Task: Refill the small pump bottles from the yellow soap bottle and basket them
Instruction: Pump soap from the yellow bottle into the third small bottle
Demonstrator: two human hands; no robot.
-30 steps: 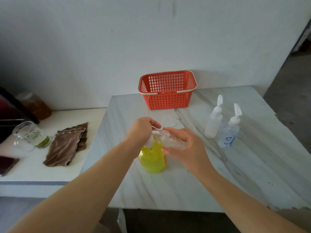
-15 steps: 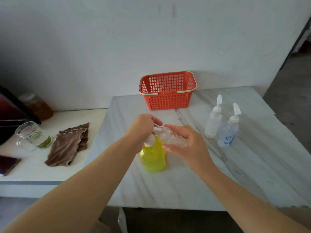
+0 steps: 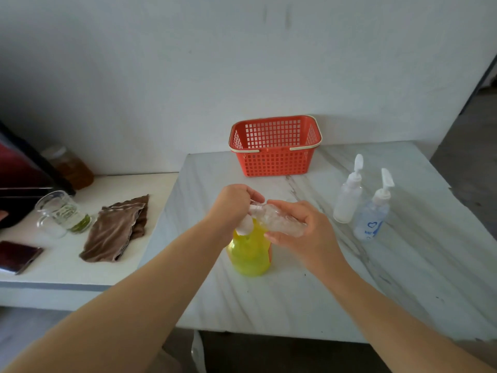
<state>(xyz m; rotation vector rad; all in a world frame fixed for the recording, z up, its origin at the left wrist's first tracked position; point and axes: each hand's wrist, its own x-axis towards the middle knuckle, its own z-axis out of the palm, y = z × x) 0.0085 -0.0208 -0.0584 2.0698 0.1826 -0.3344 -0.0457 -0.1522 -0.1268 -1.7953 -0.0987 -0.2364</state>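
Right hand grips clear bottle sideways; left hand pinches its neck end — thin plastic, probably light and slick; hold mid-body, squeeze gently.

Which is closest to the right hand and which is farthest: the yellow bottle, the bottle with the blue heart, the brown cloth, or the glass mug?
Starting from the right hand:
1. the yellow bottle, just below it and a bit left.
2. the heart bottle, standing off to its right.
3. the brown cloth, far left on the side counter.
4. the glass mug, left of the cloth, farthest.
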